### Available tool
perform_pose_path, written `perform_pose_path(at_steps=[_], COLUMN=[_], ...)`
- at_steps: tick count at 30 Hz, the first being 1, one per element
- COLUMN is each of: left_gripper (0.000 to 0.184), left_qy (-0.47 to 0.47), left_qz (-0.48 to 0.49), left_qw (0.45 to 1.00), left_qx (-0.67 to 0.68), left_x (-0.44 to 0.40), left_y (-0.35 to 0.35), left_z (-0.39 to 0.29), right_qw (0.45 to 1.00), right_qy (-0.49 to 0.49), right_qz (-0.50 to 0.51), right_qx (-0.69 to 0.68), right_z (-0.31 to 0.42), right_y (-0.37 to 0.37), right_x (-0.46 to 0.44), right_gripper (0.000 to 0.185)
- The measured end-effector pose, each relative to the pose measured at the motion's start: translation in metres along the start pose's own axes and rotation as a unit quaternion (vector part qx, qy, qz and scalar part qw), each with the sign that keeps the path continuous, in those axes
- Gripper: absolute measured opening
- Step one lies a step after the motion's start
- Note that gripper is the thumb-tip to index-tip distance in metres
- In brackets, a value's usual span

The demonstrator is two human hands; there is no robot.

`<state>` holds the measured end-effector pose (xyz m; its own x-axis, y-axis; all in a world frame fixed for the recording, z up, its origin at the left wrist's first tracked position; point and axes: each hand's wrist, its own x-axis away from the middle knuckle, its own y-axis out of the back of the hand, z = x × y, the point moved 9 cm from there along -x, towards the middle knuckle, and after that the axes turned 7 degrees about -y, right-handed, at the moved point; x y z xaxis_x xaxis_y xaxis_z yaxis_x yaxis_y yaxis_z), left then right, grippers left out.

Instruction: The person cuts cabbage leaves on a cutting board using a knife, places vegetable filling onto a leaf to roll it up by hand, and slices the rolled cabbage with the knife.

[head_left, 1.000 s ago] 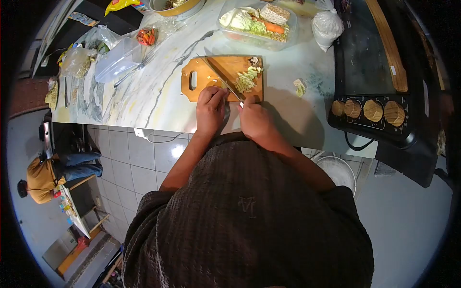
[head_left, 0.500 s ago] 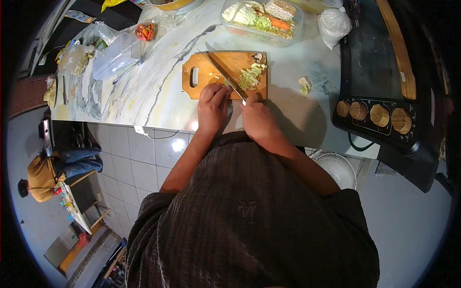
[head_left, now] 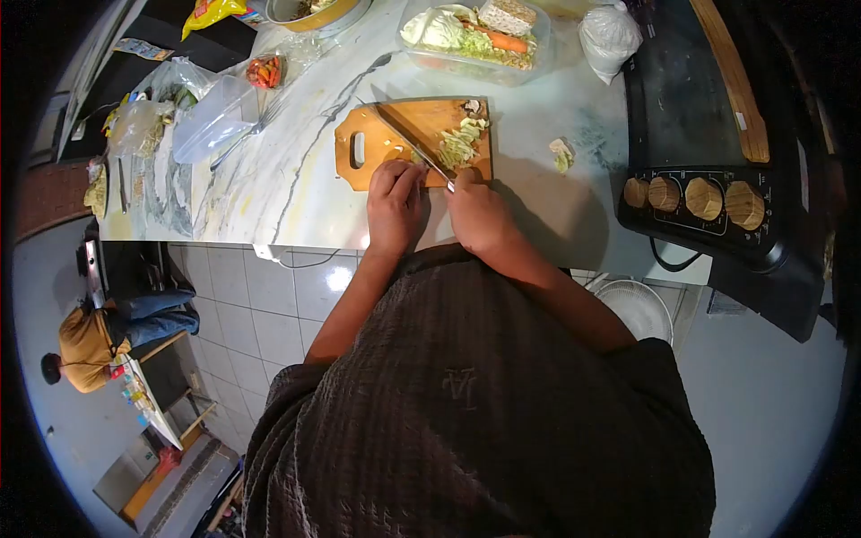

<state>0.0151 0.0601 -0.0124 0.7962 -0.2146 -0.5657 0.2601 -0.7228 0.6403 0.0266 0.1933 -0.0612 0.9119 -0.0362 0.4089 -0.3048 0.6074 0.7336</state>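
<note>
A knife (head_left: 411, 142) is gripped at its handle by my right hand (head_left: 482, 215), near the front edge of the wooden cutting board (head_left: 421, 115). Its blade slants up and left across the board. Just left of the blade, my left hand (head_left: 393, 211) rests on the board with fingers curled together; whatever they pinch is hidden. To the right of the blade lies a pile of sliced pale green vegetable (head_left: 462, 142). A few small bits sit left of the blade, and a brownish scrap (head_left: 472, 107) lies at the board's far right corner.
Behind the board stands a clear container (head_left: 538, 67) with cabbage, a carrot and a tempeh-like block. A vegetable scrap (head_left: 561, 154) lies right, before the black stove (head_left: 637, 125). Left are an empty plastic container (head_left: 211, 125), a fork and red chillies (head_left: 265, 71). A person sits far left.
The whole view has shifted and turned slightly. Both hands stay at the board's front edge, with the knife still slanting across it; the pile looks much the same.
</note>
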Motion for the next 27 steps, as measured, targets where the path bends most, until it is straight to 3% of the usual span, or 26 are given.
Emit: perform_pose_path(at_steps=[14, 20, 27], left_gripper=[0.018, 0.016, 0.016], left_qy=[-0.027, -0.031, -0.030], left_qz=[-0.003, 0.008, -0.003], left_qw=[0.999, 0.999, 0.999], left_qx=[-0.016, -0.012, -0.012], left_x=[0.000, -0.001, -0.001], left_y=[0.005, 0.004, 0.005], left_z=[-0.001, 0.000, -0.002], right_qw=[0.998, 0.997, 0.998], right_qy=[-0.005, 0.059, 0.043], right_qz=[-0.053, -0.023, -0.033], right_qx=[0.017, 0.040, 0.012], right_z=[-0.005, 0.008, 0.002], right_y=[0.019, 0.018, 0.013], right_x=[0.016, 0.021, 0.018], right_gripper=[0.034, 0.033, 0.033])
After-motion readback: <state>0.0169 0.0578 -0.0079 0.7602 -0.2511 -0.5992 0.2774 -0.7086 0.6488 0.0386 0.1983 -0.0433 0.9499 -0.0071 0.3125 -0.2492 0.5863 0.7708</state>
